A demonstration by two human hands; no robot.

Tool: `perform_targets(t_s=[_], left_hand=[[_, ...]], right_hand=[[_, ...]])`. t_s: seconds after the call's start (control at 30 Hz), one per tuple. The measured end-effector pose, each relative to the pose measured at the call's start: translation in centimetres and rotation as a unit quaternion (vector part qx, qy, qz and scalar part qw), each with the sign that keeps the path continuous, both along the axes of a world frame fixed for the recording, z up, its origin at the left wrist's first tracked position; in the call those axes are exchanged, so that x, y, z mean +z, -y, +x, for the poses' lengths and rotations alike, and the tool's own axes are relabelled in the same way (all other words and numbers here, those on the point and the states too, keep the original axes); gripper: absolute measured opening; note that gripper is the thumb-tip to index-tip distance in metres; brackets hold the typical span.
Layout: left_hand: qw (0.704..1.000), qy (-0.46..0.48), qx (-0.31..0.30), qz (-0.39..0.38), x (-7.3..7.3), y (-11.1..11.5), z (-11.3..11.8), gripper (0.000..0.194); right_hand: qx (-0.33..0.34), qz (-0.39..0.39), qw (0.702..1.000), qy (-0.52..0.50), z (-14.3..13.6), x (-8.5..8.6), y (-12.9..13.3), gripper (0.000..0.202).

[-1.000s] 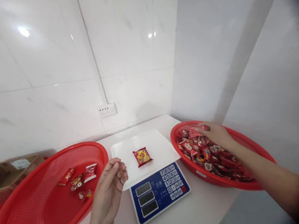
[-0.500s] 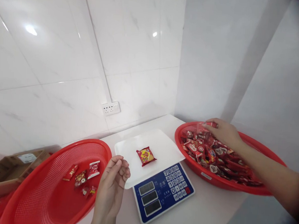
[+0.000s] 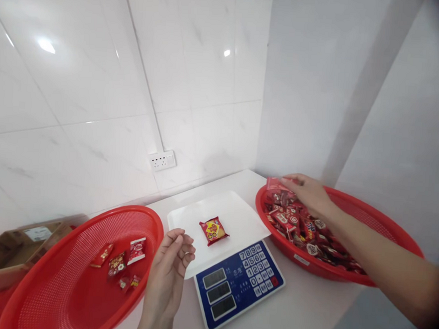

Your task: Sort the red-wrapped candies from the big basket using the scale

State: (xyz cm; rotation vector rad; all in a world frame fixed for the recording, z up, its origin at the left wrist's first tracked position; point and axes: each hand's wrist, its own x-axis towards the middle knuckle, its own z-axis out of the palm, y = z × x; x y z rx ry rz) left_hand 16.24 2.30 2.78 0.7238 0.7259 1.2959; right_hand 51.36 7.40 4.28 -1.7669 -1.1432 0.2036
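My right hand (image 3: 309, 193) is above the left rim of the right red basket (image 3: 303, 260), its fingers pinching a shiny red snack packet (image 3: 274, 184). Below it, that basket holds a heap of small wrapped snacks (image 3: 315, 236), mostly red. Beside the left edge of the scale's white tray (image 3: 235, 210), my left hand (image 3: 171, 261) is raised with its fingers curled in towards the thumb and nothing visible in them. One red and yellow snack packet (image 3: 214, 231) lies on the tray. The scale's blue keypad panel (image 3: 239, 286) faces me, its displays dark.
A second red basket (image 3: 59, 253) stands at the left with several small packets (image 3: 117, 265) in it. Behind it is an open cardboard box (image 3: 14, 250). A white tiled wall with a socket (image 3: 162, 160) closes off the back of the white table (image 3: 299, 310).
My right hand has moved left over the basket with the red packet, towards the scale. My left hand has shifted very slightly right. The packet on the tray stays put.
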Motion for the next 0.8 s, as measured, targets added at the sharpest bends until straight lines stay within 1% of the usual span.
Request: perform_targets(t_s=[0.07,0.1,0.17,0.23,0.3,0.37,0.43,0.47,0.5,0.57,0.63,0.7,0.77,0.8], left_hand=[[1.000,0.000,-0.014,-0.013,-0.3,0.2,0.7,0.026],[0.999,0.004,-0.028,-0.020,-0.5,0.3,1.1,0.029],[0.997,0.021,-0.069,-0.029,-0.9,0.6,2.0,0.034],[0.993,0.037,-0.105,-0.038,-1.4,0.9,2.7,0.040],[0.990,0.051,-0.124,-0.049,-1.8,0.9,3.1,0.046],[0.987,0.072,-0.131,-0.057,-2.0,0.8,3.3,0.047],[0.985,0.094,-0.134,-0.062,-2.1,0.5,3.2,0.045],[0.984,0.101,-0.132,-0.063,-2.2,0.4,3.2,0.044],[0.984,0.105,-0.129,-0.064,-2.2,0.3,3.2,0.043],[0.984,0.104,-0.123,-0.070,-2.2,0.1,3.2,0.040],[0.985,0.097,-0.116,-0.087,-2.2,0.0,3.2,0.036],[0.985,0.086,-0.100,-0.115,-2.2,0.1,3.2,0.031],[0.986,0.069,-0.077,-0.133,-2.2,0.1,3.2,0.028],[0.987,0.060,-0.067,-0.134,-2.1,0.1,3.2,0.027]], right_hand=[[0.046,0.000,0.996,-0.074,-2.3,0.1,-0.4,0.030],[0.090,-0.005,0.983,-0.159,-3.7,0.1,-0.5,0.027],[0.147,-0.025,0.962,-0.230,-6.7,0.1,-0.6,0.026],[0.186,-0.049,0.945,-0.265,-9.9,-0.2,-0.4,0.028],[0.224,-0.070,0.928,-0.291,-12.9,-0.5,0.0,0.029],[0.278,-0.087,0.898,-0.331,-15.5,-0.8,0.5,0.031],[0.338,-0.097,0.866,-0.356,-17.4,-1.0,1.1,0.033],[0.365,-0.096,0.857,-0.351,-18.1,-1.0,1.3,0.034],[0.385,-0.092,0.857,-0.329,-18.6,-1.0,1.5,0.035],[0.409,-0.073,0.872,-0.258,-19.2,-0.8,1.7,0.032],[0.418,-0.064,0.884,-0.202,-19.3,-0.7,1.9,0.028],[0.434,-0.083,0.874,-0.200,-19.2,-0.7,1.9,0.027],[0.450,-0.109,0.856,-0.228,-18.9,-0.8,1.9,0.029],[0.449,-0.117,0.853,-0.238,-18.7,-0.9,1.8,0.031]])
